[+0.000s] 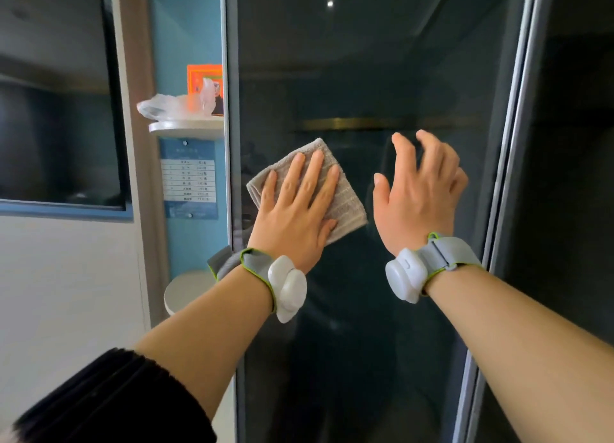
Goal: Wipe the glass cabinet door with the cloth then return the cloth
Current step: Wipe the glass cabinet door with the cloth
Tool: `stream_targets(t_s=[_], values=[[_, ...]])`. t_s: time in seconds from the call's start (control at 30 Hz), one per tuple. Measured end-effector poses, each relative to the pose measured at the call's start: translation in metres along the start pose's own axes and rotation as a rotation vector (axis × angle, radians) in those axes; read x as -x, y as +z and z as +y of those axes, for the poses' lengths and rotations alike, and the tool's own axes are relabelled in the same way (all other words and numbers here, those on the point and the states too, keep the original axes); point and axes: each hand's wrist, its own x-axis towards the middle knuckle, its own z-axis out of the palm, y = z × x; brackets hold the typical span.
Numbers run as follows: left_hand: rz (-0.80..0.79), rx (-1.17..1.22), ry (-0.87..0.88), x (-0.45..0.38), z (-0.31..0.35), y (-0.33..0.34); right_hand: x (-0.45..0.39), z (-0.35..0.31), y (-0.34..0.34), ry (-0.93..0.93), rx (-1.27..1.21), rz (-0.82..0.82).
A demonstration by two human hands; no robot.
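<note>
The dark glass cabinet door [382, 60] fills the middle of the view, framed in grey metal. A folded grey cloth [345, 200] lies flat against the glass at chest height. My left hand [295, 210] presses on the cloth with its fingers spread, covering the cloth's lower left part. My right hand [418, 190] is raised beside the cloth to the right, fingers apart and slightly curled, holding nothing. I cannot tell whether it touches the glass. Both wrists wear white devices on grey straps.
Left of the door, a round white shelf [186, 128] carries a plastic bag [172, 105] and an orange box [204, 80]. A lower round shelf [186, 291] sits beneath a blue printed notice [188, 180]. A dark screen [56, 110] hangs on the left wall.
</note>
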Motion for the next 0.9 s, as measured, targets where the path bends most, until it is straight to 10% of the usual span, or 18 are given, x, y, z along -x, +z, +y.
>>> stream_targets(t_s=[0.9], values=[[0.105,0.003,0.006,-0.062,-0.015,-0.024,-0.029,0.007,-0.005,0.038,0.057,0.101]])
